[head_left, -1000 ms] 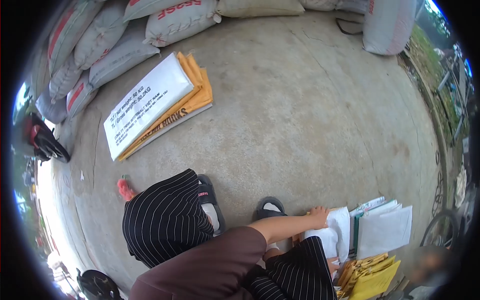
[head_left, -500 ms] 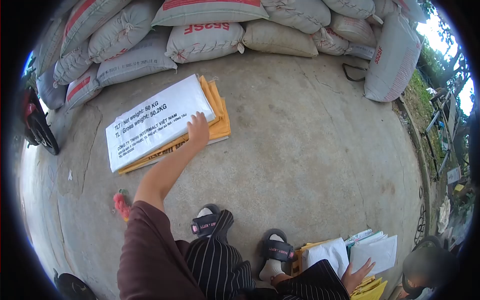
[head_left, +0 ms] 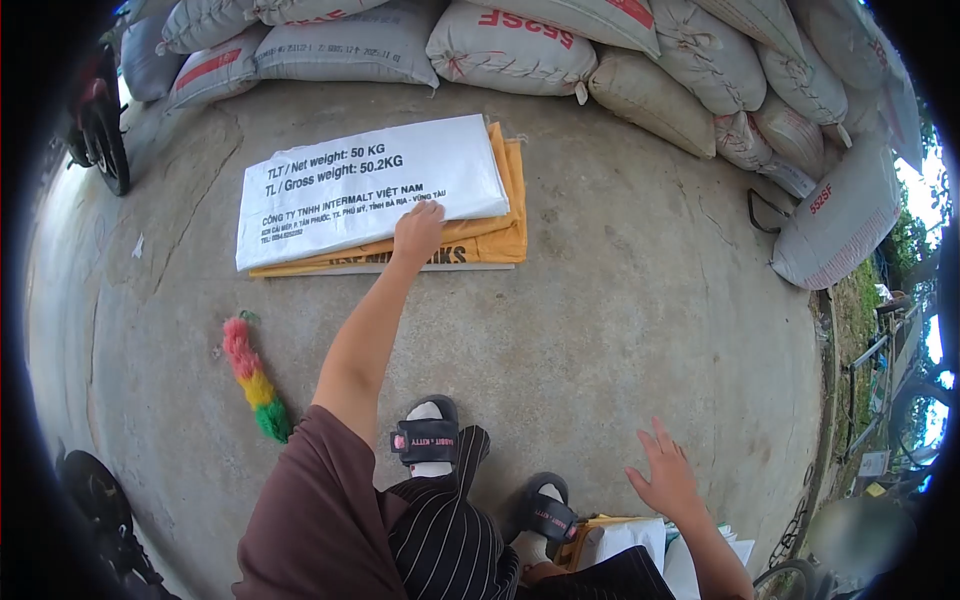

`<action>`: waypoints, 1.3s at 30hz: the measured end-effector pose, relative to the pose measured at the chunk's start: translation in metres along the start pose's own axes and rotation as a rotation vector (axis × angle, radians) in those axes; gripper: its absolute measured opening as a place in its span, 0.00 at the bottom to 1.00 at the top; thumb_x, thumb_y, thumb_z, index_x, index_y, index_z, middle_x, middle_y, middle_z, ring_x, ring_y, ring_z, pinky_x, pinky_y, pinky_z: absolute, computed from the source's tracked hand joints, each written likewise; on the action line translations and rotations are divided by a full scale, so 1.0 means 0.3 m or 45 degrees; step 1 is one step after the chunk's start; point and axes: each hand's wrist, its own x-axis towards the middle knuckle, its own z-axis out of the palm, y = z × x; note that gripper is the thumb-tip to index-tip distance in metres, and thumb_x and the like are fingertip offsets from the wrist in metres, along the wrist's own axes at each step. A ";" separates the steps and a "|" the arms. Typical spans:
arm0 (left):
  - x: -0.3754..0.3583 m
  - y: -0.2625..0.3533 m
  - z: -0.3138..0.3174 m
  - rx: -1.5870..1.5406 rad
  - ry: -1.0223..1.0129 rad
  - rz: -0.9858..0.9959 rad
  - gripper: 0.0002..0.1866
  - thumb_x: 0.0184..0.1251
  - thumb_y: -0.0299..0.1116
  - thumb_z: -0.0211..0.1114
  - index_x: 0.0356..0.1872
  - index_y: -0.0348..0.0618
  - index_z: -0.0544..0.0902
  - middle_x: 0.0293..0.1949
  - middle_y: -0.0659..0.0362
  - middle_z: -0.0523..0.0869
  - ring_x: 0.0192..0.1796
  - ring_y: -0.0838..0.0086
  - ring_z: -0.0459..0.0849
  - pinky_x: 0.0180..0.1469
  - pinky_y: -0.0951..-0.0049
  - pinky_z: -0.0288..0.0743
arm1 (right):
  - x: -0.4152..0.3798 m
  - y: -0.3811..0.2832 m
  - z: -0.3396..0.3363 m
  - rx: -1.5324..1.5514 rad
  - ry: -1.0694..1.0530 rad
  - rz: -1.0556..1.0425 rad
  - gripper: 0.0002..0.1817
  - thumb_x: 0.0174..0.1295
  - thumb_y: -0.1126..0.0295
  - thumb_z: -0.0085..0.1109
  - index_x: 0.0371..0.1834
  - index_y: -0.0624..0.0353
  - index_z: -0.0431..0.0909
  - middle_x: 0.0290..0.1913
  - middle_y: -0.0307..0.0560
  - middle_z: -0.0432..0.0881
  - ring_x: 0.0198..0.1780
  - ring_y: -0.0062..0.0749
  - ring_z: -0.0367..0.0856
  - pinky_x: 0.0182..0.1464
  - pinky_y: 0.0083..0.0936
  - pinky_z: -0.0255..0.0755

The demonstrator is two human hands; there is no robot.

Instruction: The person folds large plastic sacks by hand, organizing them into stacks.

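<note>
A folded white woven sack (head_left: 370,165) with printed weight text lies on top of a flat stack of yellow-orange folded sacks (head_left: 515,200) on the concrete. My left hand (head_left: 420,232) is at the near edge of the white sack, its fingers curled over that edge and bunched together. My right hand (head_left: 668,480) is raised above the floor with its fingers spread and nothing in it. Below it, partly hidden by my leg and forearm, lies a second pile of folded white sacks (head_left: 635,543).
Filled sacks (head_left: 515,50) are stacked along the far side, with one leaning sack (head_left: 835,225) at the right. A multicoloured fluffy duster (head_left: 252,375) lies at left. A motorbike wheel (head_left: 105,150) stands at upper left. My sandalled feet (head_left: 425,435) are below the stack.
My right hand has lifted off the nearby pile and moved forward. The fingers of my left hand have drawn together at the white sack's edge. The view has turned, showing the whole duster.
</note>
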 end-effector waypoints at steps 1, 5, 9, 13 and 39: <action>-0.025 0.014 -0.005 -0.064 0.196 0.091 0.16 0.56 0.29 0.62 0.48 0.40 0.78 0.53 0.55 0.80 0.61 0.61 0.74 0.55 0.61 0.73 | 0.047 -0.014 0.015 0.028 -0.100 -0.100 0.32 0.54 0.64 0.61 0.62 0.64 0.65 0.69 0.64 0.56 0.65 0.58 0.63 0.65 0.43 0.58; -0.261 0.218 -0.050 -0.280 0.363 0.487 0.19 0.54 0.25 0.61 0.50 0.40 0.77 0.56 0.55 0.77 0.63 0.61 0.72 0.59 0.56 0.69 | 0.218 0.025 0.110 0.604 0.058 -0.184 0.32 0.57 0.59 0.61 0.63 0.63 0.64 0.68 0.62 0.60 0.65 0.51 0.66 0.65 0.42 0.60; -0.652 0.568 -0.058 -0.443 -0.066 1.086 0.30 0.55 0.29 0.59 0.63 0.45 0.69 0.66 0.57 0.67 0.70 0.64 0.61 0.66 0.51 0.59 | 0.438 0.171 0.165 1.412 0.292 0.298 0.32 0.60 0.58 0.60 0.65 0.61 0.63 0.63 0.58 0.69 0.64 0.46 0.68 0.64 0.42 0.61; -0.897 0.802 0.040 -0.532 -0.385 1.335 0.29 0.63 0.43 0.57 0.65 0.47 0.66 0.67 0.58 0.65 0.72 0.64 0.58 0.68 0.49 0.53 | 0.551 0.464 0.468 1.898 0.111 0.582 0.28 0.56 0.70 0.64 0.61 0.63 0.68 0.55 0.51 0.76 0.53 0.40 0.77 0.54 0.37 0.71; 0.227 0.713 -0.301 -1.552 -0.011 0.268 0.09 0.54 0.32 0.71 0.32 0.38 0.86 0.28 0.53 0.85 0.32 0.72 0.83 0.38 0.72 0.75 | 0.070 1.120 0.070 1.652 1.769 0.464 0.21 0.58 0.74 0.63 0.55 0.67 0.73 0.51 0.49 0.79 0.47 0.33 0.79 0.48 0.28 0.74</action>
